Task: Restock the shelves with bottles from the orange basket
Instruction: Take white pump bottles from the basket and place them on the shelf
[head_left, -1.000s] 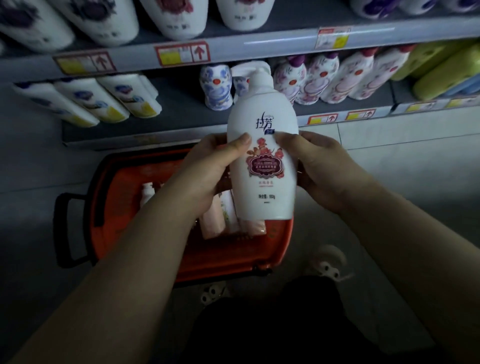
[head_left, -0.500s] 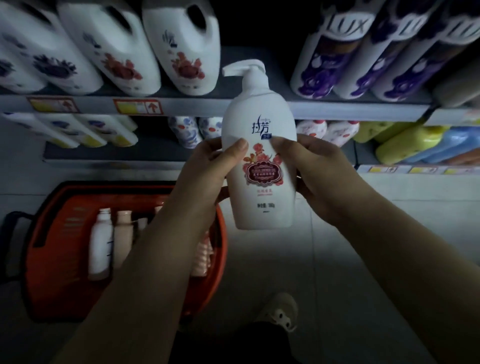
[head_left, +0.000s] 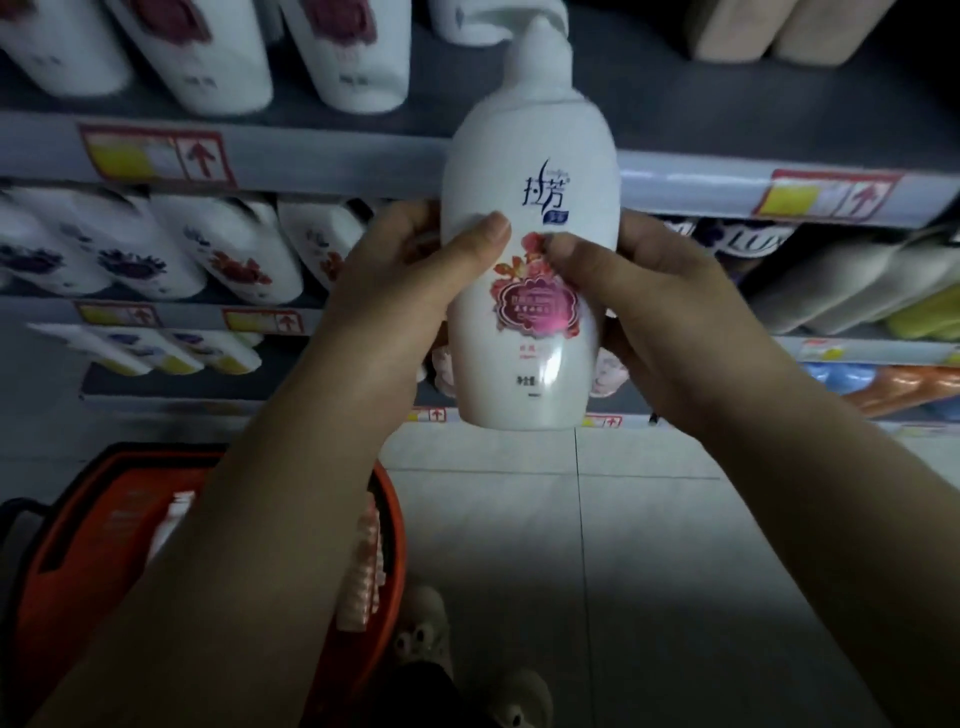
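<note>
A white pump bottle (head_left: 524, 171) with a pink flower label stands upright in front of the shelves, held between both hands. My left hand (head_left: 410, 291) grips its left side, thumb across the front. My right hand (head_left: 654, 306) grips its right side, thumb on the label. The bottle's pump head reaches up in front of the upper shelf edge (head_left: 322, 156). The orange basket (head_left: 67, 551) sits on the floor at lower left, partly hidden by my left forearm; several pale bottles (head_left: 363, 571) lie inside it.
Rows of white jugs with flower prints (head_left: 223, 249) fill the shelves at left. Grey, yellow, blue and orange bottles (head_left: 852, 291) lie on the right shelves. Price tags with red arrows (head_left: 156, 156) line the shelf edges. Pale floor tiles (head_left: 675, 545) and my shoes (head_left: 421, 629) show below.
The bottle has risen from basket height to the upper shelf edge, still held by both hands. The view has tilted up and the basket has slid to the lower left.
</note>
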